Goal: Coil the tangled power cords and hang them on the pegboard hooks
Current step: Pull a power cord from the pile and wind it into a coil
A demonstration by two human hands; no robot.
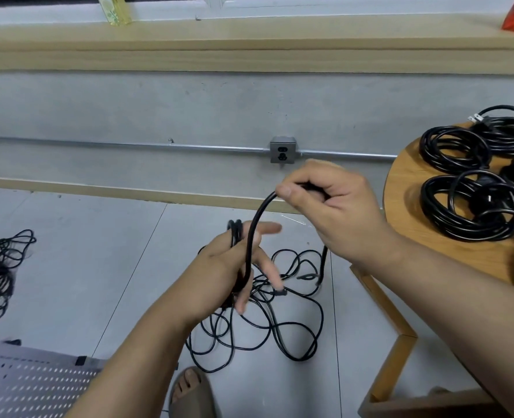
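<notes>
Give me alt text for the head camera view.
A person's left hand carries loops of a black power cord while the right hand pinches it, above its tangle on the floor. Coiled cords lie on a round wooden table at right.

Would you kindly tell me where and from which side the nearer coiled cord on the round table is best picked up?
Grip the bundled loops at the left arc of the nearer coil, reaching down from the left with fingers through its open middle. It lies flat on the table; that side is free, while other coils crowd its far and right sides.
</notes>
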